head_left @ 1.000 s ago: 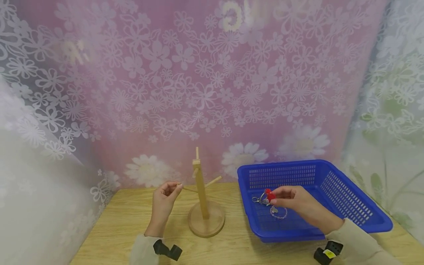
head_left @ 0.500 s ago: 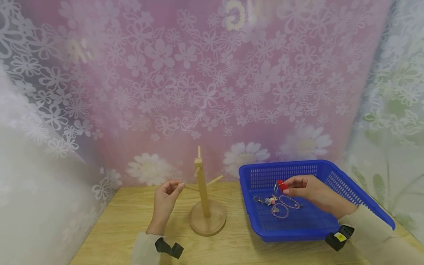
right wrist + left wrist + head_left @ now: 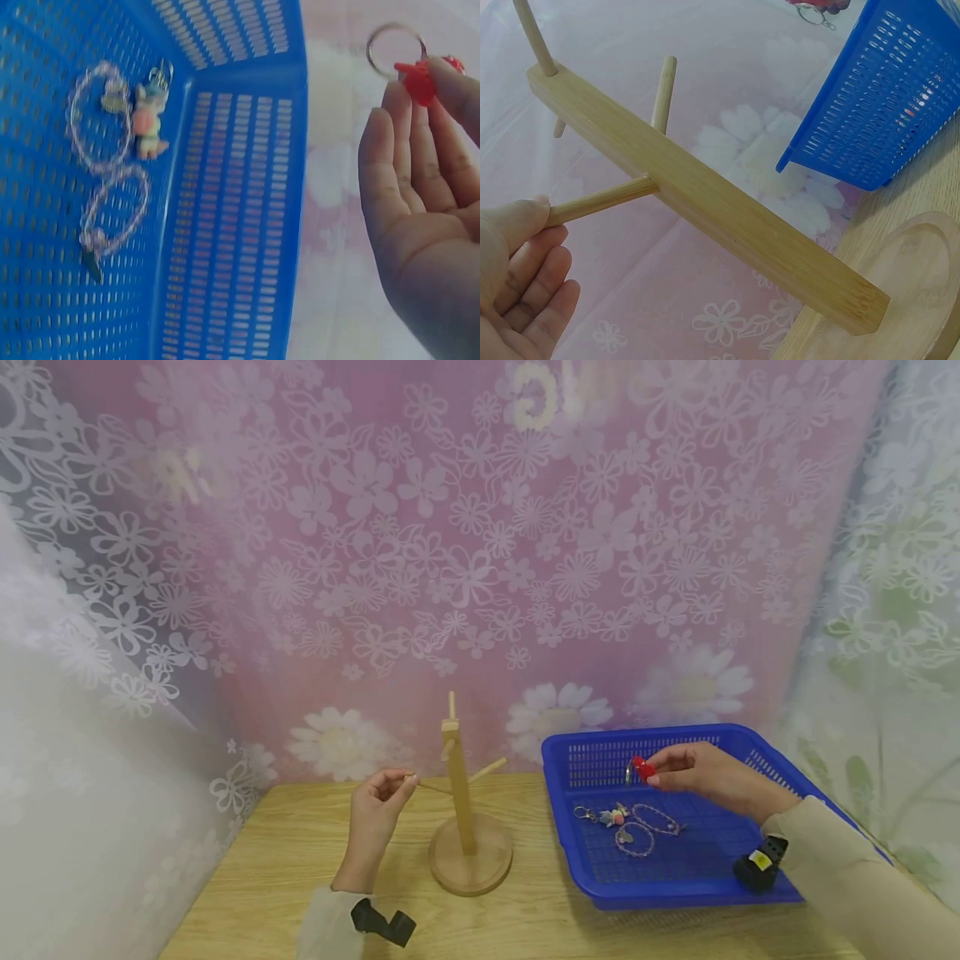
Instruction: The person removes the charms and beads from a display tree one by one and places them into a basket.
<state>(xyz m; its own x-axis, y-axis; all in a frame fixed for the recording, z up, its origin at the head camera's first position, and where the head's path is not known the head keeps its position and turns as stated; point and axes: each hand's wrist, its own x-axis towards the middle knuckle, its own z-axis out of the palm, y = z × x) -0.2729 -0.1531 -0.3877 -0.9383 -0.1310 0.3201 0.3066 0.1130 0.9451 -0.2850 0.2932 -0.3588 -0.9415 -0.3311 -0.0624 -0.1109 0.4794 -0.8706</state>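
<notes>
My left hand (image 3: 375,814) pinches the tip of a thin wooden peg (image 3: 604,201) between thumb and forefinger, its other fingers loosely bent. That peg sticks out from the upright post (image 3: 459,793) of a wooden stand with a round base (image 3: 491,868). Over the blue basket, my right hand (image 3: 705,777) pinches a red keychain (image 3: 642,768). Its metal ring (image 3: 371,51) points away from the fingers, and the red figure's exact shape is partly covered. Inside the basket lie a keychain with a small pastel figure (image 3: 617,816) and two pink beaded bracelets (image 3: 634,841).
The blue basket (image 3: 600,893) stands on the wooden table (image 3: 262,868), to the right of the stand. More pegs (image 3: 487,770) jut from the post at different heights. A pink flowered cloth (image 3: 420,610) hangs behind the table.
My right hand has risen from low in the basket and shifted right, carrying the red keychain; both bracelets now show fully. My left hand stays on the peg.
</notes>
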